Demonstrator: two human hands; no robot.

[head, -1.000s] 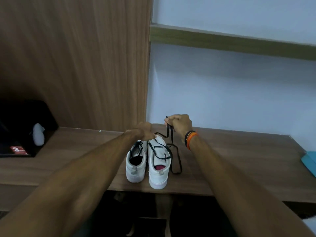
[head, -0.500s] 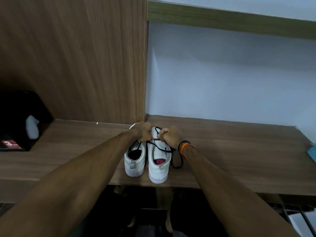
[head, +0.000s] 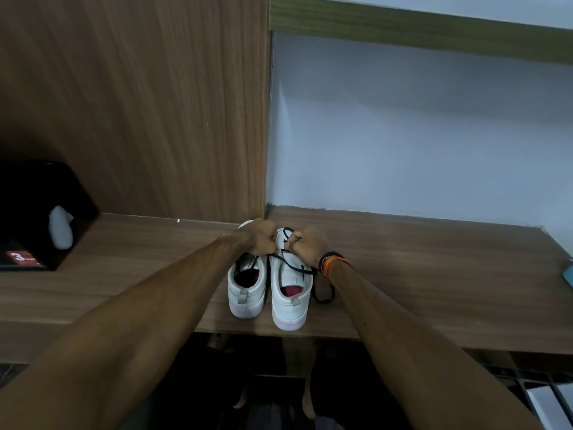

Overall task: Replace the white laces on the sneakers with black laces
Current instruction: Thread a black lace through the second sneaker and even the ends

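Observation:
Two white sneakers stand side by side on the wooden bench (head: pixel 434 274), heels toward me. The left sneaker (head: pixel 246 290) has black lace across its tongue. The right sneaker (head: pixel 290 296) carries a black lace (head: pixel 291 263) that runs over its tongue and loops down onto the bench at its right side. My left hand (head: pixel 259 235) is curled over the front of the shoes and appears to hold the lace, though its fingertips are hidden. My right hand (head: pixel 307 243) pinches the black lace above the right sneaker's toe.
A black box (head: pixel 34 212) with a white object inside and a red label sits at the bench's left end. A wooden panel (head: pixel 139 103) and a pale wall (head: pixel 403 135) rise right behind the shoes. A teal object (head: pixel 567 276) lies at the far right edge.
My right hand came down from a raised pull to the toe of the right sneaker, close beside my left hand. The lace that stood taut upward now lies lower over the shoe.

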